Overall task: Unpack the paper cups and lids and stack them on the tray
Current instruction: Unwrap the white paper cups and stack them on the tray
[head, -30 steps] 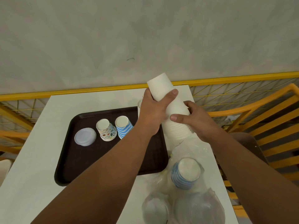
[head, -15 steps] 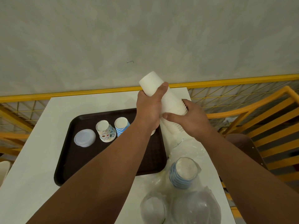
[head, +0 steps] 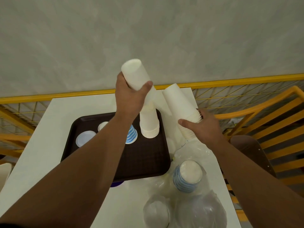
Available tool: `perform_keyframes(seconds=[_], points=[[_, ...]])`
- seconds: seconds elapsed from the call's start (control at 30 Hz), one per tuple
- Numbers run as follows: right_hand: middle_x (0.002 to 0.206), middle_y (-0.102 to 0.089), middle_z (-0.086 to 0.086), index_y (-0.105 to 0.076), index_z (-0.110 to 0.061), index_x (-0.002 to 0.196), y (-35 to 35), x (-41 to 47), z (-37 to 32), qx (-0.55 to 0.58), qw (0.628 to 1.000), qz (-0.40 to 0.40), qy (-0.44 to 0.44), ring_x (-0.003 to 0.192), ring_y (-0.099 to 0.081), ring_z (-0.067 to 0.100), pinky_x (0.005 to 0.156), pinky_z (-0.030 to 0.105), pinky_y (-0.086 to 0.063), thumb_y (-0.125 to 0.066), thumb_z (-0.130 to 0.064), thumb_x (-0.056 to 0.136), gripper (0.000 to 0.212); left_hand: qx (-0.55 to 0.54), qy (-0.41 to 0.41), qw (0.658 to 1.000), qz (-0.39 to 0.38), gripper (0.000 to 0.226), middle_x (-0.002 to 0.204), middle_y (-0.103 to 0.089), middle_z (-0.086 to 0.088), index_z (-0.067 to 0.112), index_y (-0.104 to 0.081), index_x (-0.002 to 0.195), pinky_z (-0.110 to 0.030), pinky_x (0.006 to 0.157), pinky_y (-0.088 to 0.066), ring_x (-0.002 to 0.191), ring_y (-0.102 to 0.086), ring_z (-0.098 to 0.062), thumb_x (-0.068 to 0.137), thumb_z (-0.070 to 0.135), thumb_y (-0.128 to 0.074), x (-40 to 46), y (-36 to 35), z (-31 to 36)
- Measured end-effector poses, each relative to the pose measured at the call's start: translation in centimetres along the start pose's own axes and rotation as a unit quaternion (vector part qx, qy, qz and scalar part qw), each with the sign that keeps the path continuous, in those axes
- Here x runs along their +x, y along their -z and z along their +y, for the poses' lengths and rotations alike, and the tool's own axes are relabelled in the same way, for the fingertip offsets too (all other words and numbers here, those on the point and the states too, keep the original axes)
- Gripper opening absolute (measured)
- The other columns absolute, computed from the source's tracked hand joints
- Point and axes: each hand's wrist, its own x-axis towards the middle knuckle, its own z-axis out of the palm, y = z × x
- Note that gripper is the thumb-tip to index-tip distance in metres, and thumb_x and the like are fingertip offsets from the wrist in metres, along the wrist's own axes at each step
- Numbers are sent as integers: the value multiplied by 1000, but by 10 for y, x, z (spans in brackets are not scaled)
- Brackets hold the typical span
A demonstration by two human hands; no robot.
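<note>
My left hand [head: 130, 97] grips a short stack of white paper cups [head: 135, 74], bottoms up, raised above the far edge of the dark brown tray [head: 115, 163]. To the right of the tray, my right hand [head: 203, 129] holds a second white cup stack [head: 178, 104] by its rims, tilted. Another white stack [head: 149, 125] stands upside down on the tray. Beside that stack sit a blue striped cup [head: 132, 135], a white lid [head: 85, 138] and a cup [head: 102, 126] mostly hidden by my left forearm.
On the white table [head: 32, 153], at the front right, lie clear plastic bags: one with blue striped cups [head: 187, 176], others with lids [head: 156, 213]. A yellow railing [head: 57, 97] runs behind the table. A brown seat and a yellow frame [head: 263, 122] stand at right.
The single white stack held by both hands has come apart. My left hand lifted the upper part up and left; my right hand keeps the lower part.
</note>
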Motion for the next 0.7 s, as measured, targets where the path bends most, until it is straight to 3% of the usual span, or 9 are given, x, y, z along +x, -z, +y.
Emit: perform_keyframes(seconds=[0.2,0.33,0.57,0.63,0.7], points=[[105,-66,-3,-62,-22,114,-6,-1,13,51,998,-8,-40,96,-64,17,85,43,-57,-86,-45,64,60,108,26,992,-65,75,122,-58,7,25,-46,130,-41,97,-50,111,-57,-16,67,34,-86,-25,-6,-41],[108,-68,-3,-63,-21,119,-4,-6,21,63,997,-21,-47,98,-65,17,85,44,-57,-85,-54,56,75,171,69,976,-118,79,129,-56,2,21,-41,136,-38,100,-44,117,-54,-20,71,29,-85,-37,-11,-70],[108,-68,-4,-61,-27,116,0,-11,25,91,993,-45,-56,100,-65,18,86,45,-57,-82,-66,42,85,179,104,968,-142,88,135,-51,0,22,-33,142,-41,104,-42,124,-50,-24,71,30,-85,-37,-14,-80],[110,-68,-3,-61,-26,118,2,-12,22,103,992,-53,-52,100,-66,19,87,46,-57,-80,-73,35,97,156,105,975,-121,103,145,-44,2,23,-27,148,-40,110,-39,133,-43,-21,67,39,-87,-39,-11,-73],[110,-69,-2,-62,-23,118,4,-11,18,122,989,-68,-47,101,-67,20,87,47,-57,-81,-74,33,101,98,72,992,-41,100,152,-37,4,22,-27,150,-27,110,-36,137,-38,-14,70,46,-83,-44,-10,-54]])
